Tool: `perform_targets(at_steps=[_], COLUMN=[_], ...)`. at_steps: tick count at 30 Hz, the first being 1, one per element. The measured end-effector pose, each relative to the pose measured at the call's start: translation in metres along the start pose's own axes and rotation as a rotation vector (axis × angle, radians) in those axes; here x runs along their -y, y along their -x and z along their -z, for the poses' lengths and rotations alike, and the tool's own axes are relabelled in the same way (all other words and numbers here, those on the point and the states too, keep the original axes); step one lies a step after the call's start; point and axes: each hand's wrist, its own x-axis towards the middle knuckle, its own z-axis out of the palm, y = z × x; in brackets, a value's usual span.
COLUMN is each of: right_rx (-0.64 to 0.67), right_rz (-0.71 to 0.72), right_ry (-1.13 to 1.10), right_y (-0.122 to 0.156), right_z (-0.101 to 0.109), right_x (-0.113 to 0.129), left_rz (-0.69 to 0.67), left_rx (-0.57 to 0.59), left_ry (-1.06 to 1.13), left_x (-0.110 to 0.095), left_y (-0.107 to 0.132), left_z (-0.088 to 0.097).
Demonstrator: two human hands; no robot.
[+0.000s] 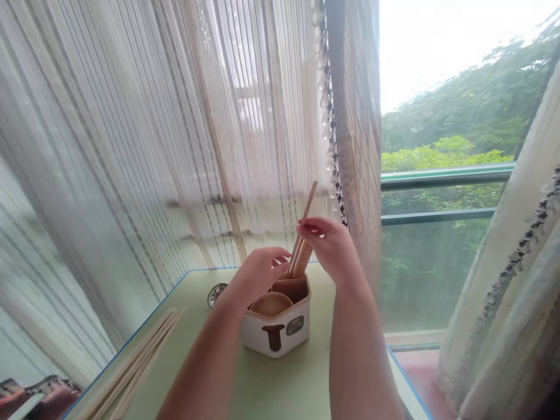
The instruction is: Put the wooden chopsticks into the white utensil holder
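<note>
A white, many-sided utensil holder (275, 341) with a brown inside stands on the table, a dark mark and a label on its front. A round brown cup shape (272, 304) sits in its front compartment. Several wooden chopsticks (301, 259) lean upright in the back compartment. My right hand (329, 242) pinches one chopstick (310, 201) near its middle, its upper end rising above my fingers. Beside the chopsticks, over the holder's left side, my left hand (260, 269) has its fingers curved and apart; whether its fingertips touch a stick is unclear.
A loose bunch of long thin wooden sticks (131, 367) lies on the left of the pale green table (280, 391). A round metal piece with holes (216, 294) lies left of the holder. Sheer curtains (153, 146) hang behind; a window with a railing (446, 175) is at right.
</note>
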Motion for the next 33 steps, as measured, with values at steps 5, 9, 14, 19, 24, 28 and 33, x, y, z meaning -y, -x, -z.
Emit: perform_targets(at_steps=[5, 9, 14, 19, 24, 28, 33], right_rx=[0.105, 0.186, 0.24, 0.064, -0.042, -0.037, -0.002], right_rz=[0.002, -0.025, -0.076, -0.025, -0.008, 0.009, 0.008], right_ry=[0.045, 0.082, 0.156, 0.164, 0.191, 0.148, 0.205], right_y=[-0.001, 0.001, 0.001, -0.003, -0.005, -0.006, -0.005], right_z=[-0.009, -0.012, -0.006, -0.003, -0.004, -0.005, -0.004], right_x=[-0.005, -0.009, -0.009, -0.005, -0.006, -0.009, -0.006], left_rz=[0.021, 0.014, -0.023, 0.007, 0.064, 0.072, -0.018], left_rx=[-0.037, -0.021, 0.036, 0.152, 0.166, 0.029, -0.012], left_ry=[-0.03, 0.012, -0.067, -0.155, -0.184, -0.121, -0.07], left_x=[0.008, 0.014, 0.018, 0.021, 0.02, 0.019, 0.018], left_y=[0.0, -0.004, -0.012, -0.013, -0.01, -0.011, -0.013], left_z=[0.005, -0.006, -0.022, -0.025, -0.022, -0.021, -0.024])
